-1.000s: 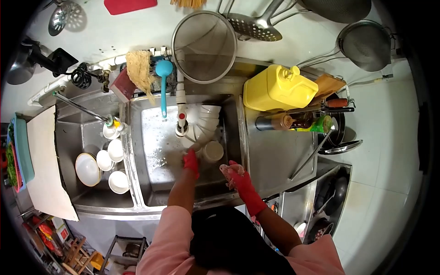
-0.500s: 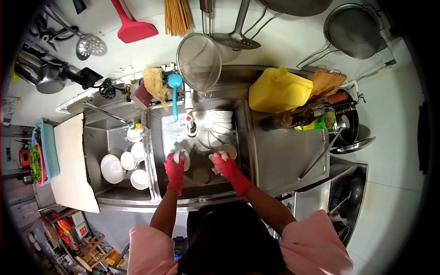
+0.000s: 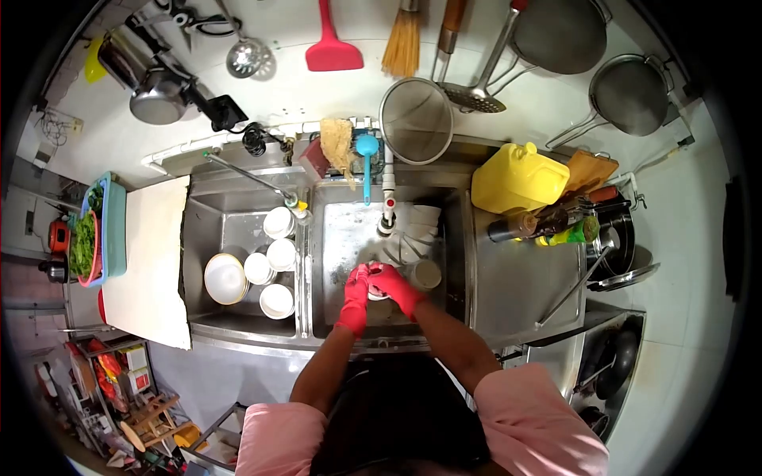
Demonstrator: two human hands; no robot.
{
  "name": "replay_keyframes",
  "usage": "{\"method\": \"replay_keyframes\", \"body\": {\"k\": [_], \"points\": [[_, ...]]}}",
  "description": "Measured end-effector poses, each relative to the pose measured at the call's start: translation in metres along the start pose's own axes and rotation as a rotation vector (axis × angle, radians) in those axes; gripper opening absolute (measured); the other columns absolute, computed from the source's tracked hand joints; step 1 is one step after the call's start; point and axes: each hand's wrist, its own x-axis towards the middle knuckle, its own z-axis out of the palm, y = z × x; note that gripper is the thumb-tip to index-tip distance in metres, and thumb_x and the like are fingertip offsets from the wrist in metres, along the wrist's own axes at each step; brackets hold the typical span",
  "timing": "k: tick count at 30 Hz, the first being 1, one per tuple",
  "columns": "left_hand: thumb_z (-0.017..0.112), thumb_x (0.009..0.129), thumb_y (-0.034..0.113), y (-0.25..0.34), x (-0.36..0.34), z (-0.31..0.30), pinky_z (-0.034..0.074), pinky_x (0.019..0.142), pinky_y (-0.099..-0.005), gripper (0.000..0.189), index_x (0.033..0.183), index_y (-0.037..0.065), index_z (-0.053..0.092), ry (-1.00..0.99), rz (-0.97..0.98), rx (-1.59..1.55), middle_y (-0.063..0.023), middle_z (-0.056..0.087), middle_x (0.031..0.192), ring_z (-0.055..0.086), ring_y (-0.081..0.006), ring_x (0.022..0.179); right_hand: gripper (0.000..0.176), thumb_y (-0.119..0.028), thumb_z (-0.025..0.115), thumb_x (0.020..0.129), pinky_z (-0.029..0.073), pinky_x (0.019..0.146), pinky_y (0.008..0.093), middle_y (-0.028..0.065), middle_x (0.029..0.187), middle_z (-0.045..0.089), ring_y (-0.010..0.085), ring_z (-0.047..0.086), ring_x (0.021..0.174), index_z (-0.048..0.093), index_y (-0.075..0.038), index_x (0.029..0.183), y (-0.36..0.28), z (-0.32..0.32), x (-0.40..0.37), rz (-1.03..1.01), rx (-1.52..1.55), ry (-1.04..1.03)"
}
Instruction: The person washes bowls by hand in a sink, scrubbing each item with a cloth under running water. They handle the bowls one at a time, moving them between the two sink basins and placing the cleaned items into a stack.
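Both hands wear red rubber gloves and meet over the middle sink basin (image 3: pixel 332 230). My left hand (image 3: pixel 355 295) is closed on a small white bowl (image 3: pixel 379 297), mostly covered by the gloves. My right hand (image 3: pixel 393 287) is closed and pressed to the bowl; the pale cloth it held earlier is largely hidden now. Just right of my right hand, a white cup or small bowl (image 3: pixel 426 274) sits in the basin. Behind it, several white bowls (image 3: pixel 421 230) lean in a row below the tap (image 3: pixel 388 222).
White bowls (image 3: pixel 277 301) stand in the left basin (image 3: pixel 230 226), along with a larger bowl (image 3: pixel 225 278). A yellow jug (image 3: pixel 520 178) and bottles (image 3: pixel 548 222) stand on the right drainboard (image 3: pixel 516 278). A blue ladle (image 3: pixel 367 163) hangs by the tap; strainers (image 3: pixel 417 120) hang on the wall.
My hands have come together, my right hand moving left with the cloth onto the bowl in my left hand. The head view has shifted left, so the scene sits further right.
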Motion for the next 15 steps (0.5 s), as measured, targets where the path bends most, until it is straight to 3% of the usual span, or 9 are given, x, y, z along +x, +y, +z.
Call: {"method": "replay_keyframes", "body": {"k": [2,4,5,8,9,12,13,14,15], "points": [[0.049,0.096,0.033,0.012,-0.001,-0.003,0.047,0.066,-0.0273,0.03,0.102,0.007,0.063,-0.047,-0.021,0.001,-0.0023,0.063,0.089,0.057,-0.0133,0.073,0.026,-0.022,0.055,0.078,0.05,0.062,0.0419,0.0204,0.074,0.063,0.034,0.063,0.071,0.06,-0.002,0.093,-0.01,-0.005,-0.019,-0.11,-0.054,-0.14],[0.053,0.093,0.036,0.029,-0.015,-0.007,0.047,0.075,-0.0281,0.034,0.108,0.006,0.063,-0.062,-0.02,0.213,-0.0054,0.065,0.096,0.059,-0.0164,0.083,0.028,-0.027,0.053,0.081,0.049,0.062,0.0441,0.0189,0.079,0.065,0.0337,0.063,0.072,0.061,-0.002,0.089,-0.043,0.002,-0.044,-0.298,-0.844,-0.019],[0.054,0.093,0.036,0.023,-0.014,-0.009,0.047,0.079,-0.0292,0.037,0.111,0.005,0.062,-0.022,-0.001,0.284,-0.0062,0.065,0.097,0.059,-0.0168,0.088,0.029,-0.027,0.049,0.081,0.051,0.067,0.0447,0.0193,0.084,0.066,0.0351,0.064,0.078,0.063,-0.003,0.089,-0.045,0.005,-0.046,-0.186,-1.032,0.058],[0.055,0.092,0.037,0.05,-0.034,0.0,0.046,0.085,-0.0317,0.041,0.114,0.003,0.061,0.058,-0.127,0.163,-0.0078,0.065,0.103,0.059,-0.018,0.096,0.03,-0.029,0.051,0.08,0.051,0.07,0.044,0.0197,0.087,0.066,0.0361,0.064,0.08,0.063,-0.003,0.087,-0.021,0.02,-0.033,-0.267,-0.864,0.468],[0.056,0.092,0.037,0.053,-0.036,0.0,0.046,0.086,-0.0317,0.041,0.114,0.003,0.061,0.054,-0.159,0.122,-0.0081,0.065,0.104,0.058,-0.0179,0.096,0.025,-0.027,0.056,0.076,0.051,0.067,0.0418,0.0181,0.08,0.066,0.0323,0.065,0.075,0.067,-0.007,0.087,0.022,0.025,-0.002,-0.283,-0.711,0.625],[0.055,0.092,0.038,0.045,-0.026,-0.015,0.047,0.082,-0.0308,0.041,0.115,0.005,0.061,-0.061,-0.056,0.141,-0.0082,0.065,0.105,0.058,-0.0168,0.092,0.029,-0.027,0.062,0.072,0.05,0.062,0.0371,0.0152,0.075,0.066,0.0241,0.065,0.07,0.067,-0.006,0.091,0.014,0.021,-0.02,-0.22,-0.077,0.239],[0.055,0.091,0.04,0.036,-0.017,-0.024,0.048,0.078,-0.0299,0.04,0.115,0.007,0.062,-0.076,0.036,0.261,-0.0069,0.065,0.103,0.059,-0.0158,0.088,0.034,-0.026,0.068,0.067,0.049,0.061,0.0323,0.0097,0.072,0.065,0.0166,0.063,0.068,0.067,-0.004,0.093,0.012,0.01,-0.019,-0.065,-0.033,0.046],[0.055,0.091,0.041,0.026,-0.006,-0.031,0.049,0.074,-0.029,0.04,0.114,0.009,0.063,-0.099,0.128,0.384,-0.0055,0.065,0.102,0.059,-0.0148,0.083,0.035,-0.025,0.068,0.067,0.049,0.061,0.0319,0.009,0.071,0.064,0.0161,0.062,0.068,0.067,-0.003,0.094,0.003,0.002,-0.023,-0.076,-0.145,-0.022],[0.057,0.09,0.038,0.026,0.004,-0.038,0.047,0.081,-0.0275,0.041,0.116,0.007,0.061,-0.127,0.015,0.479,-0.0063,0.065,0.103,0.058,-0.0152,0.09,0.035,-0.024,0.069,0.066,0.049,0.061,0.0314,0.0082,0.071,0.064,0.0156,0.062,0.068,0.067,-0.002,0.094,-0.01,-0.008,-0.035,-0.083,-0.256,-0.086]]}}
